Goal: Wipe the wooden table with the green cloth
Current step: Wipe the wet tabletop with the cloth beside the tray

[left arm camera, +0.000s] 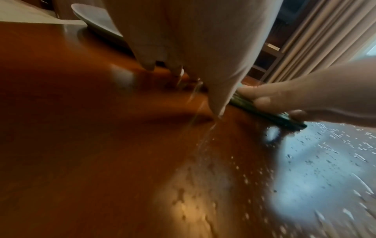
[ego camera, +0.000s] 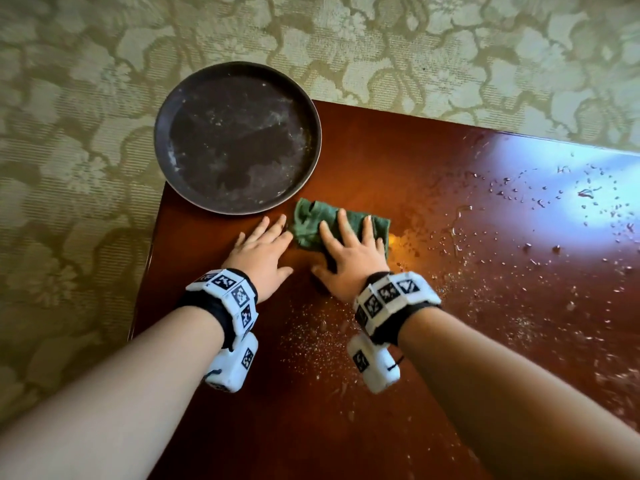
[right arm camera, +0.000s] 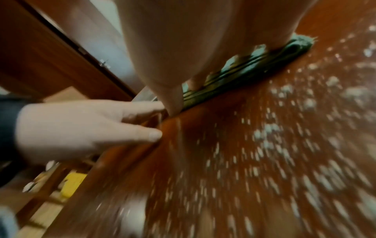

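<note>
Left hand [ego camera: 263,249] and right hand [ego camera: 353,252]: bare, forearms unsleeved. Each wrist: black fabric band [ego camera: 207,308] carrying white square tiles [ego camera: 239,296] printed with black fiducial patterns; white camera housing [ego camera: 233,367] beneath, marker-printed; thin black cable on the right unit [ego camera: 377,370]

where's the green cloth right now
In the head view the green cloth lies on the wooden table under the right hand, just right of the left hand and below the dark round tray.
</note>
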{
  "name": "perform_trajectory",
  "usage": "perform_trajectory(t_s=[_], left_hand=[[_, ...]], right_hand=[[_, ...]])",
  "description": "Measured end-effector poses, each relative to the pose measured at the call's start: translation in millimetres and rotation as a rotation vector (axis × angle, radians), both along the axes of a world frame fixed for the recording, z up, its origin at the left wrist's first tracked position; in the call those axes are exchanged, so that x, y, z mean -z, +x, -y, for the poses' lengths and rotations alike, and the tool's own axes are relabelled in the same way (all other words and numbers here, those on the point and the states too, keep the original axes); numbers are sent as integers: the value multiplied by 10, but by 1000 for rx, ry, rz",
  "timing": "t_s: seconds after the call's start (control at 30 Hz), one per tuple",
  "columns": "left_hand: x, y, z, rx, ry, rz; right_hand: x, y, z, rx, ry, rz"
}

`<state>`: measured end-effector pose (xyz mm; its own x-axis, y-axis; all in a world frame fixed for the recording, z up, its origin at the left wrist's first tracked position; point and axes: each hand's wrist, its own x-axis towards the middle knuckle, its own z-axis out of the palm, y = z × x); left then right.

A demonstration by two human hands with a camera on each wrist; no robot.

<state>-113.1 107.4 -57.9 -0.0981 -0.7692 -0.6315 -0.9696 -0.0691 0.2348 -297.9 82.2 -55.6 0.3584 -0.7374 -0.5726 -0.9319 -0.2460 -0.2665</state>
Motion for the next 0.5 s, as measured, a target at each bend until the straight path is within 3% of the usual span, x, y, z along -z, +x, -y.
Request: perform_trajectory(t_s=[0.13, 0.27, 0.5], left_hand=[[-10, 156, -304, -73, -2, 61], [-20, 225, -441, -154, 40, 45], [30, 270, -440, -159, 38, 5]], right_hand=[[-40, -63, -340, -197, 78, -28], [-30, -184, -170, -283, 77, -59], [21, 78, 387, 31, 28, -71]])
